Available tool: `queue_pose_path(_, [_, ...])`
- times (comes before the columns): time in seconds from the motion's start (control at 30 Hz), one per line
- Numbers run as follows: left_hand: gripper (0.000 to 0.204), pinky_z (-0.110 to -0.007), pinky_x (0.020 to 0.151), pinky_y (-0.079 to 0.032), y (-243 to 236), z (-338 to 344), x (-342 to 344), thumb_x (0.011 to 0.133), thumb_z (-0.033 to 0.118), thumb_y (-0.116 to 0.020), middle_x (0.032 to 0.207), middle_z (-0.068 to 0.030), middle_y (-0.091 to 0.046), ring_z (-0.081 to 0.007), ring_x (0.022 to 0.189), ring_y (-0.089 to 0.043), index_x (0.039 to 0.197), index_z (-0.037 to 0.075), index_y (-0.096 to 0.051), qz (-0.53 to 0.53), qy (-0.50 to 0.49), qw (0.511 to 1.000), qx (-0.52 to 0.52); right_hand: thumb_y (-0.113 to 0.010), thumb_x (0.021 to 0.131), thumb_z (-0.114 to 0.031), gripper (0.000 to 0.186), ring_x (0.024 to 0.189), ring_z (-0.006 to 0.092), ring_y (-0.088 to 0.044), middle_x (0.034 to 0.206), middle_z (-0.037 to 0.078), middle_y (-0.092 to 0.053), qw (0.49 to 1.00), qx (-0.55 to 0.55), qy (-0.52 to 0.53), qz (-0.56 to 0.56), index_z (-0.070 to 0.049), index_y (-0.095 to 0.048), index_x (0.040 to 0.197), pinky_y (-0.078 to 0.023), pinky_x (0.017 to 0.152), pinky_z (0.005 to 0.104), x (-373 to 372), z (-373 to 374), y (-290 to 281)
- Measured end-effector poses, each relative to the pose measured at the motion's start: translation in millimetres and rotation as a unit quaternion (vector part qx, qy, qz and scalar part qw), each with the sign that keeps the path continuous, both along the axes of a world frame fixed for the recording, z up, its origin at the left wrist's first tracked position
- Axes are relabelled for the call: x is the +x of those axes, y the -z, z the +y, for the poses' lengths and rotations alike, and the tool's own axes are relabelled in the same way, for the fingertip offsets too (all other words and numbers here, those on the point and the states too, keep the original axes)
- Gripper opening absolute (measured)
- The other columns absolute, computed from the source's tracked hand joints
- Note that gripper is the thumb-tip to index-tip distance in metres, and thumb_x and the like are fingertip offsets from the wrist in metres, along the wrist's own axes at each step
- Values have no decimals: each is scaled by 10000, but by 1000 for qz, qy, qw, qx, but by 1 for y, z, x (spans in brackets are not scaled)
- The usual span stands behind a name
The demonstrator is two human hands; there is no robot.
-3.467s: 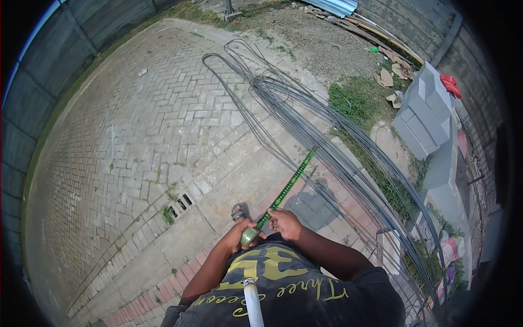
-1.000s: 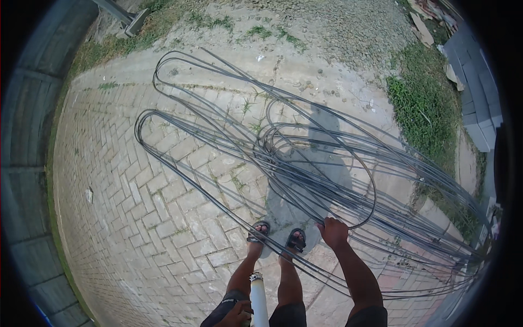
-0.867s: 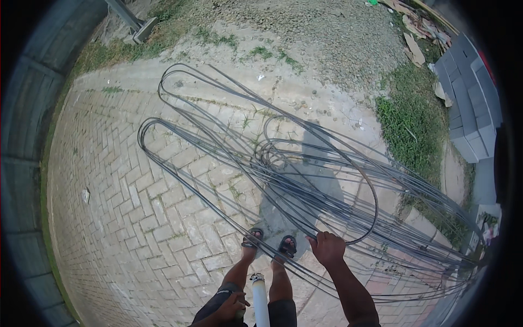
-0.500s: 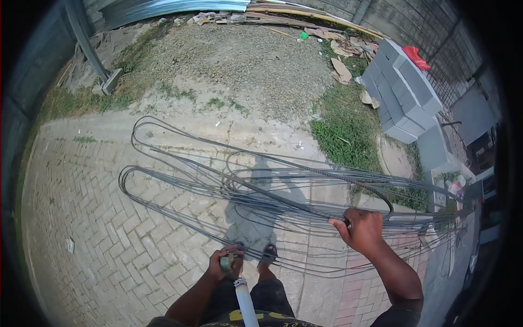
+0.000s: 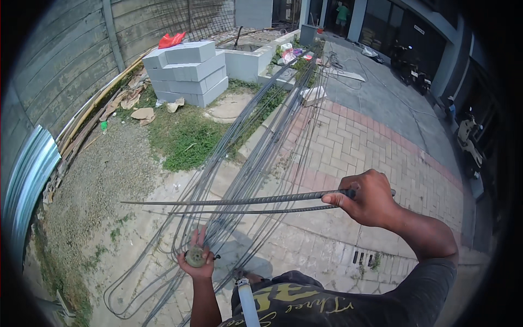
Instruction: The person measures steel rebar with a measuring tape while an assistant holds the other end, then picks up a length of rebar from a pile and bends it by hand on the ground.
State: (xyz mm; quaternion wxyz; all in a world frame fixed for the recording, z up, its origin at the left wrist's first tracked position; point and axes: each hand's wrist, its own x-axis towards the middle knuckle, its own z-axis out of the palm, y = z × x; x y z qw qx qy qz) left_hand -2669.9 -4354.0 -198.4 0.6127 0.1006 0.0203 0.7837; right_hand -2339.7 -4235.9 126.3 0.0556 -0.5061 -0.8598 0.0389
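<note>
My right hand [image 5: 364, 197] is closed around dark ribbed steel rods [image 5: 261, 199], lifted crosswise above a long bundle of thin steel rods [image 5: 256, 147] on the ground. My left hand [image 5: 199, 267], lower and farther left, holds a round olive-green tape measure [image 5: 195, 255] over the looped lower part of the bundle. A white cylinder [image 5: 249, 305] juts up from the bottom edge in front of my dark printed shirt [image 5: 338, 308].
Grey blocks [image 5: 185, 82] are stacked beside grass and gravel. Corrugated metal sheets [image 5: 30, 180] and poles lie along the left wall. Parked scooters [image 5: 466, 141] line the building at right. A person in green [image 5: 342, 16] stands at the back doorway; another person [image 5: 451, 109] is near the scooters.
My view has swung rightward along the bundle toward the building. My right hand now holds the rods higher. Earlier the tape was extended in both hands; now no extended blade shows.
</note>
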Motion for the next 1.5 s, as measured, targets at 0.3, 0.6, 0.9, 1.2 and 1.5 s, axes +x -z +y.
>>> queue_pose_path(0.3, [923, -275, 473, -385, -74, 22, 194, 736, 441, -509, 1488, -182, -160, -154, 590, -435, 1413, -37, -103, 33, 233, 972, 23, -654, 757, -521, 500, 404, 248, -493, 428, 71, -488, 915, -49, 381, 120, -50, -626, 590, -371, 436, 359, 223, -246, 69])
queue_pose_path(0.6, [628, -309, 487, -390, -63, -65, 387, 725, 422, -444, 1375, -252, -331, -206, 593, -457, 1208, 29, -525, 128, 465, 873, -76, -756, 679, -487, 540, 430, 109, -407, 501, 10, -505, 773, -40, 590, 231, 9, -554, 612, -308, 409, 273, 325, -542, 180])
queue_pose_path(0.9, [713, -327, 537, -428, -65, -92, 493, 701, 292, -449, 1325, -312, -333, -229, 580, -496, 1358, 37, -336, 175, 667, 724, -25, -421, 722, -729, 790, 636, 164, -558, 767, 79, -603, 447, -159, 773, 421, 28, -559, 900, -446, 595, 306, 293, -629, 341])
queue_pose_path(1.2, [664, -272, 458, -398, -69, -22, 567, 747, 231, -431, 1236, -230, -450, -182, 568, -487, 1379, 80, -297, 162, 699, 694, 59, -177, 718, -826, 978, 739, 200, -605, 855, 110, -620, 478, -225, 582, 618, 37, -547, 991, -487, 721, 330, 292, -551, 388])
queue_pose_path(1.5, [769, -266, 477, -401, -48, 50, 619, 707, 217, -487, 1314, -225, -391, -185, 561, -505, 1412, 71, -217, 186, 804, 559, 82, -432, 887, -574, 623, 840, 218, -568, 970, 141, -580, 494, -121, 482, 714, -1, -472, 1127, -437, 738, 325, 436, -145, 227])
